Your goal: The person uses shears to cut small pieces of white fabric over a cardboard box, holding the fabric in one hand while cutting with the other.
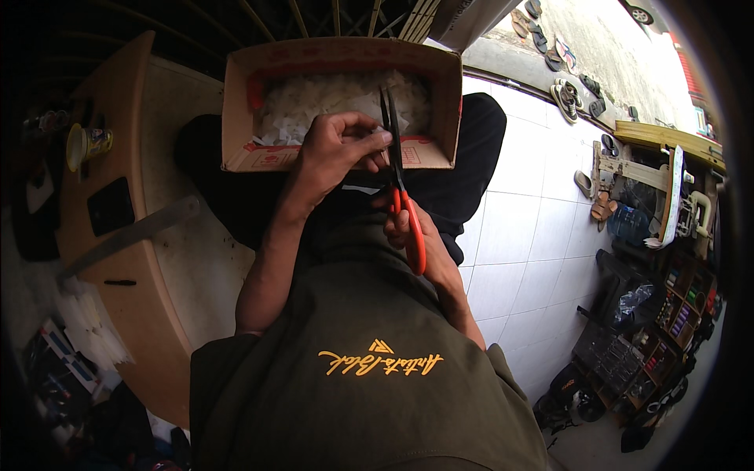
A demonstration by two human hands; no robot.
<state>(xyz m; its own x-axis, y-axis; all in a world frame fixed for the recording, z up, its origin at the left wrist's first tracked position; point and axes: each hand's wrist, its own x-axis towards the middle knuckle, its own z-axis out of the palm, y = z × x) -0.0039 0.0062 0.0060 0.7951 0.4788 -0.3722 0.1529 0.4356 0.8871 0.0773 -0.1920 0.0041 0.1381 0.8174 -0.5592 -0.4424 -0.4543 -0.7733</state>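
Observation:
My right hand (pixel 415 228) grips the red handles of a pair of scissors (pixel 397 161). Their dark blades point away from me and stand slightly apart. Beside the blades, my left hand (pixel 334 153) pinches a small whitish piece (pixel 379 132), mostly covered by the fingers. Both hands are at the near edge of an open cardboard box (pixel 238 118) between my legs. A loose heap of thin, pale, translucent scraps (pixel 306 102) fills its bottom. The scissor tips reach over this heap.
At left stands a wooden table (pixel 141 290) with a yellow cup (pixel 98 141), a dark flat device (pixel 111 206), a long metal blade (pixel 133 235) and a pen (pixel 120 282). White floor tiles (pixel 510 228), shoes (pixel 565 100) and a tool-filled rack (pixel 679 314) lie to the right.

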